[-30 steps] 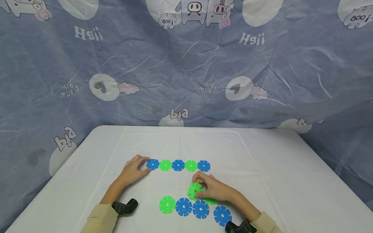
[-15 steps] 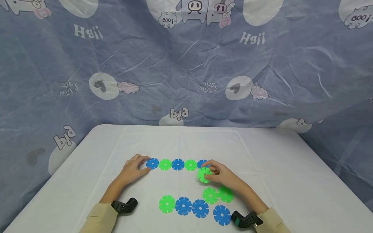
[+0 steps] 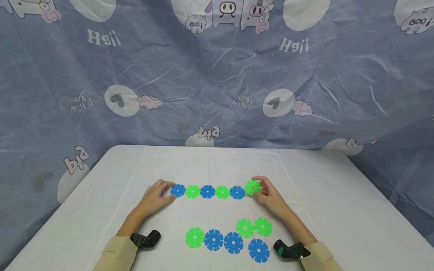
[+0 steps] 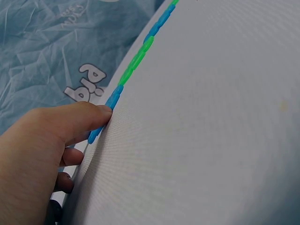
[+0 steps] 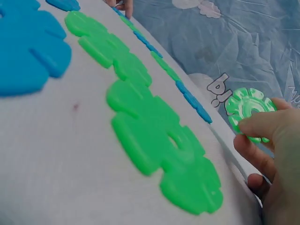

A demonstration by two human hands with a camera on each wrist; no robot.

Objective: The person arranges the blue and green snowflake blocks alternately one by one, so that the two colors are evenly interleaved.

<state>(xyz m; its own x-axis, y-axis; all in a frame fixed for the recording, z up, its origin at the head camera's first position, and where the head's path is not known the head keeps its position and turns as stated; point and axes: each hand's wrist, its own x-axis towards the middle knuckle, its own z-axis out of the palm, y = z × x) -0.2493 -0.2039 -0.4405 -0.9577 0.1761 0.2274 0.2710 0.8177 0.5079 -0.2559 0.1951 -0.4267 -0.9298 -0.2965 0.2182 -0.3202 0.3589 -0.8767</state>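
A row of interlocking plastic discs, blue and green by turns, lies across the white table. At its left end my left hand point(image 3: 156, 197) holds the outermost blue disc point(image 3: 178, 191) between thumb and index finger; the left wrist view shows the thumb point(image 4: 101, 112) on that disc's edge. My right hand point(image 3: 272, 197) pinches a green disc point(image 3: 252, 187) by its right side. That disc is tilted and raised off the table in the right wrist view, just right of the row's last blue disc point(image 3: 237, 192).
Nearer the front lie loose discs: a green disc point(image 3: 194, 237), blue discs point(image 3: 213, 240) beside it, a separate blue disc point(image 3: 259, 250) and two green discs point(image 3: 245, 228) side by side. A patterned blue-grey cloth point(image 3: 217, 75) hangs behind the table point(image 3: 162, 162).
My right hand has carried the green disc from over the loose discs, up and right, to the row's right end. My left hand has stayed at the left end.
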